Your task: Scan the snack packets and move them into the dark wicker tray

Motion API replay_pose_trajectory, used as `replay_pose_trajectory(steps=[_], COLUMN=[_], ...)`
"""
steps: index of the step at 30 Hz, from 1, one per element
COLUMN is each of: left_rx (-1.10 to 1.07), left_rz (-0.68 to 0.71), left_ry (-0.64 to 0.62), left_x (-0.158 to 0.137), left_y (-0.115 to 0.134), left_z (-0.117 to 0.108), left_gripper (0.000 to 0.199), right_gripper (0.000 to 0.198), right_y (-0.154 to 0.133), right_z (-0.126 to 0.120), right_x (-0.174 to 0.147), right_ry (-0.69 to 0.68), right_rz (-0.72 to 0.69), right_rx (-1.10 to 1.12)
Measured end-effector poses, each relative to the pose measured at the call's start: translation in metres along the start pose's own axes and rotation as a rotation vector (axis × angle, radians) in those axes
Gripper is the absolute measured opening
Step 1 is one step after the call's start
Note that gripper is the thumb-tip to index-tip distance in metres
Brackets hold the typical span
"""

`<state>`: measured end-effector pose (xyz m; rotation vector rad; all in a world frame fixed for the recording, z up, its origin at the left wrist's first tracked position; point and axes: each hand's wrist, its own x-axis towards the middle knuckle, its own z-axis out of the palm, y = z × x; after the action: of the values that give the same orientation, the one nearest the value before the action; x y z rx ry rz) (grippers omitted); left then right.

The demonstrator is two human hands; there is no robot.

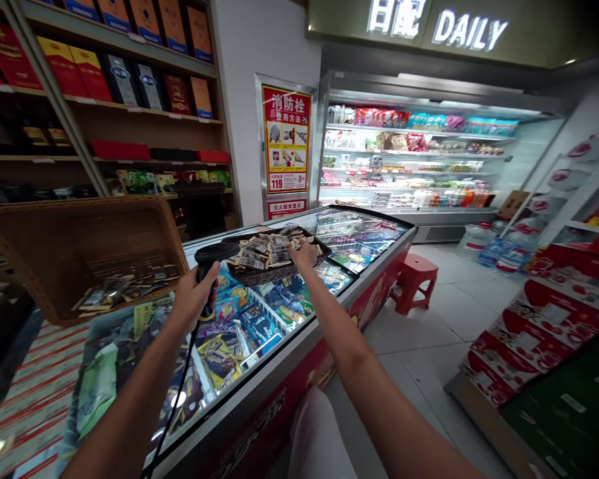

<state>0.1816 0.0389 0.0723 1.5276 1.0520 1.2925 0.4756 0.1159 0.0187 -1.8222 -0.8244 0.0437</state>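
My left hand [196, 293] is wrapped round the handle of a black handheld barcode scanner [214, 253], its head pointing right and its cord hanging down. Ahead of it lies a dark wicker basket [259, 275], heaped with small clear-and-brown snack packets [267, 249]. At the basket's right side my right hand [304, 254] pinches one of the packets at the top of the heap, its fingertips partly hidden. The basket rests on the glass top of a chest freezer [324, 309], through which colourful frozen packs show.
A larger brown wicker basket [114, 233], tipped toward me with a few packets inside, stands at left. A red stool [415, 283] is beyond the freezer. Stacked red cartons [534, 329] and water bottles [514, 246] stand at right; a lit chiller [409, 156] is behind.
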Motion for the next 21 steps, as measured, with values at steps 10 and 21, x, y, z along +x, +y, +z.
replay_pose_trajectory(steps=[10,21], left_rx=[-0.085,-0.061], left_rz=[-0.081,-0.113], left_ry=[0.329,0.568], left_x=[-0.041,-0.087], left_y=[-0.037,-0.037], left_z=[-0.129,-0.231], left_gripper=[0.059,0.056], right_gripper=[0.023,0.065], right_y=[-0.133,-0.246], right_z=[0.115,0.259], right_x=[-0.165,-0.284], right_ry=[-0.476,-0.651], right_rz=[-0.513,-0.004], right_rx=[0.133,0.024])
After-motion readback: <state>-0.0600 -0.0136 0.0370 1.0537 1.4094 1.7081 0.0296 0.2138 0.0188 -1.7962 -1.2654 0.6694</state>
